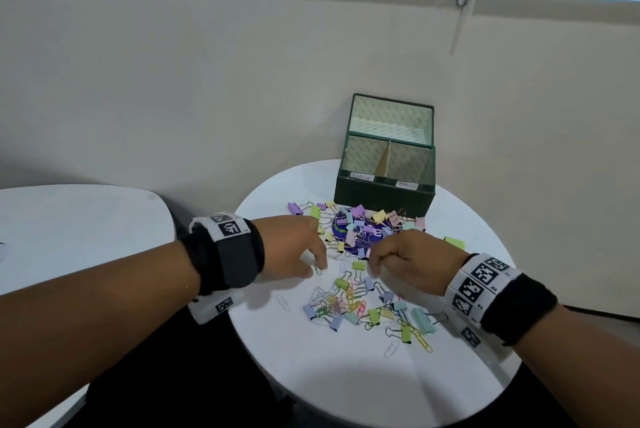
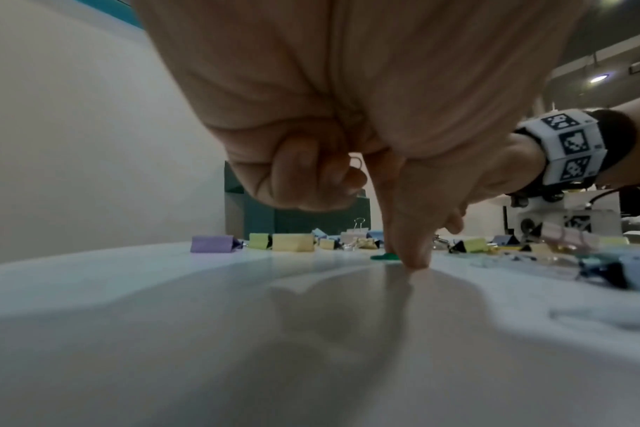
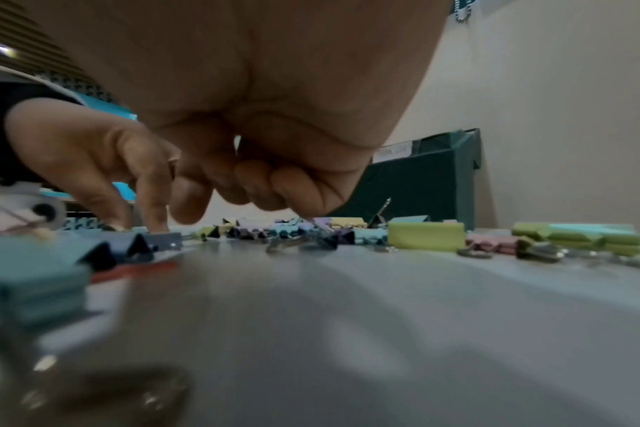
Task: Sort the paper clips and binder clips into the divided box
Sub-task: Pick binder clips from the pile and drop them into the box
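While left hand (image 1: 298,247) presses forefinger onto white table (image 1: 346,375) by beige wall (image 1: 242,81), right hand (image 1: 412,261) curls; both holdings unclear.

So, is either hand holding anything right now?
Left hand tucks a paper clip under its curled fingers, one loop showing; right hand cannot be told.

A white label (image 1: 362,177) and a second white label (image 1: 407,185) are stuck on the front rim of the divided box (image 1: 384,197), beyond the right hand (image 1: 412,261); handwriting is seen on both but cannot be read. Between and just beyond the left hand (image 1: 298,247) and the right, a blue printed card (image 1: 341,231) is half buried under binder clips (image 1: 379,216), and only a white "e" can be made out. Black-and-white square code markers are carried on the left wristband (image 1: 228,227) and the right wristband (image 1: 483,280).
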